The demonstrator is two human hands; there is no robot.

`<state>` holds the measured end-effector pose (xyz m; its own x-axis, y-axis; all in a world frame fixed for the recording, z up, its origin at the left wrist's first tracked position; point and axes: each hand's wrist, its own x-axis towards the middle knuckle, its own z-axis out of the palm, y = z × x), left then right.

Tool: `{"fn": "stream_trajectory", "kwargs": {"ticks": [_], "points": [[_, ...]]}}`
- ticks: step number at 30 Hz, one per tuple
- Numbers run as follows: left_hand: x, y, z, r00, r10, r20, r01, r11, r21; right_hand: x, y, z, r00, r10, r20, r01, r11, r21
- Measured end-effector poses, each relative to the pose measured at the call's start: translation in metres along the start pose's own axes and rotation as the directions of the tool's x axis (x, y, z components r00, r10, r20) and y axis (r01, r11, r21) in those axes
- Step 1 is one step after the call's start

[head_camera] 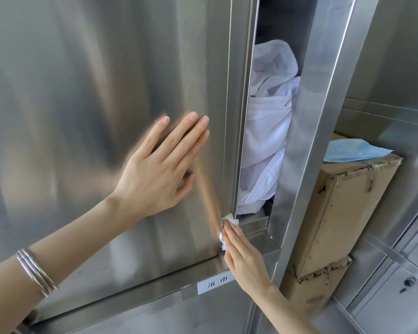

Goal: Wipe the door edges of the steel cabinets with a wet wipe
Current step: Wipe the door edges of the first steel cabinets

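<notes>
A steel cabinet door (94,92) fills the left of the view, slightly ajar, its right edge (238,141) running top to bottom. My left hand (159,165) lies flat on the door face, fingers spread, holding nothing. My right hand (243,254) presses a small white wet wipe (229,219) against the bottom corner of the door edge. Only bits of the wipe show above and beside my fingers.
Crumpled white cloth (268,121) fills the compartment behind the gap. A steel post (323,116) divides it from a shelf with a taped cardboard box (340,206) and a blue mask (355,150) on top. A white label (216,284) sits on the frame below the door.
</notes>
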<state>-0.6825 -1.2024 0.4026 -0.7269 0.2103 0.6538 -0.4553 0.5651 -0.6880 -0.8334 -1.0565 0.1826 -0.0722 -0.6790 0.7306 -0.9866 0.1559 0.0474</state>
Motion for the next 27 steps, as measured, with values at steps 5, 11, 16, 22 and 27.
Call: {"fn": "stream_trajectory", "kwargs": {"ticks": [5, 11, 16, 22, 27], "points": [[0.000, 0.002, 0.002, 1.000, 0.008, -0.003, -0.008, 1.000, 0.024, -0.027, -0.007, 0.010, 0.996, 0.056, 0.062, -0.062, 0.994, 0.087], [0.000, 0.003, 0.002, 1.000, -0.002, -0.012, 0.003, 0.999, 0.041, -0.026, -0.010, 0.001, 0.980, 0.141, 0.139, -0.168, 0.964, 0.205], [0.001, 0.003, 0.001, 1.000, -0.007, -0.015, 0.007, 0.999, 0.032, -0.023, 0.007, -0.012, 0.977, 0.023, 0.212, -0.091, 0.943, 0.319], [0.005, 0.007, 0.004, 1.000, -0.007, -0.003, 0.007, 0.999, 0.040, -0.031, 0.012, -0.014, 0.986, -0.023, 0.166, -0.032, 0.947, 0.319], [0.015, 0.014, 0.005, 1.000, -0.003, -0.006, 0.003, 1.000, 0.025, -0.032, 0.008, -0.020, 0.997, 0.012, 0.075, -0.035, 0.948, 0.315]]}}
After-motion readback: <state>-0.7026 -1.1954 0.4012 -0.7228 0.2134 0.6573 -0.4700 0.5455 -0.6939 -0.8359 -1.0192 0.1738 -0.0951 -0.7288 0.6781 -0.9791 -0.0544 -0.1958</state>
